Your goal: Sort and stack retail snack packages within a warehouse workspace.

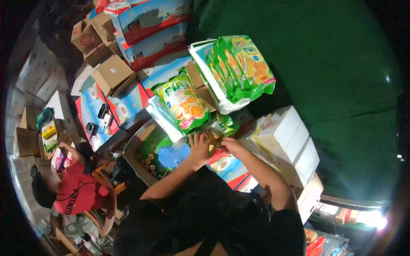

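My left hand (200, 148) has its fingers spread against the near side of a crumpled green and clear plastic packet (221, 126). On the packet's right side, my right hand (231, 145) has its fingers bent in at the edge; its fingertips are partly hidden. Just beyond lies a full green and yellow snack bag (185, 104), on a white and teal carton. Farther off, several matching green bags (238, 68) stand packed upright in an open white carton (224, 107). Left of my left hand, a blue cloth or plastic piece (173, 156) rests in a large brown-rimmed container.
Blue and red cartons (153, 32) are stacked beyond, with an open brown box (113, 75) nearby. White boxes (285, 137) stand at the right. A small device with cables (105, 120) lies on a carton. At the left, a person in red (80, 188) sits handling packages.
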### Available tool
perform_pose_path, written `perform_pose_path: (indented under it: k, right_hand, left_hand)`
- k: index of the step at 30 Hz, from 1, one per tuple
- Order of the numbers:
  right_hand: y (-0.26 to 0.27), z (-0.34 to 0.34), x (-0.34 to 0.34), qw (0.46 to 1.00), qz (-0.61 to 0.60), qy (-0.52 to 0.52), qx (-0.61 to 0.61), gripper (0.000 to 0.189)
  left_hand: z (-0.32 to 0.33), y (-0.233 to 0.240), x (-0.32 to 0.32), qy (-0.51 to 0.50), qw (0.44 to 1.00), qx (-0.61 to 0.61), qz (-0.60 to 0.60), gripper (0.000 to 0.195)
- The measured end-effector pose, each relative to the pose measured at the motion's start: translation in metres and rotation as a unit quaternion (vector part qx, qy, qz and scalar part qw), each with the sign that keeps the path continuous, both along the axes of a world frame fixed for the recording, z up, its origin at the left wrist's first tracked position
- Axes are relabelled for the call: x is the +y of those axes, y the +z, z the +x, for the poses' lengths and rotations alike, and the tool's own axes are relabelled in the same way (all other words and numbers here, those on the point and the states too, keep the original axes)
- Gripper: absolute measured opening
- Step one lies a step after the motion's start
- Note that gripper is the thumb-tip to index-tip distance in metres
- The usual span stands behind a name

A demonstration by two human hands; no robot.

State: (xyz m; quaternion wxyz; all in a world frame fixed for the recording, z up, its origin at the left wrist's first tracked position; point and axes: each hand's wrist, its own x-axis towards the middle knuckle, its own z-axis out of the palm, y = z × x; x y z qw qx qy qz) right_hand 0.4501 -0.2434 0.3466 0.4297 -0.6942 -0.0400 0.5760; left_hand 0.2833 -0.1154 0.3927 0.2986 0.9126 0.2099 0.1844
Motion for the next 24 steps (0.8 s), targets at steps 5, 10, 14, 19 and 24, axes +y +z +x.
perform_pose_path:
  k: [5,10,14,19,24]
  right_hand:
    - [0.011,0.001,-0.009,0.998,0.031,-0.004,0.055,0.02]
    - [0.024,0.005,-0.024,0.991,0.01,0.015,0.132,0.033]
    - [0.017,0.008,-0.051,0.991,0.056,0.099,0.077,0.048]
    - [-0.025,0.026,-0.057,0.769,0.211,0.472,-0.376,0.075]
    - [-0.016,0.038,-0.049,0.851,0.253,-0.003,0.46,0.036]
  left_hand:
    - [-0.003,0.0,-0.012,-0.037,0.996,0.074,-0.037,0.059]
    - [-0.001,0.04,-0.017,-0.091,0.985,0.138,-0.044,0.065]
    - [0.01,0.069,-0.013,-0.143,0.974,0.131,-0.114,0.062]
    - [0.029,0.1,-0.001,-0.168,0.956,0.111,-0.214,0.061]
    - [0.044,0.159,0.017,-0.157,0.768,-0.049,-0.619,0.056]
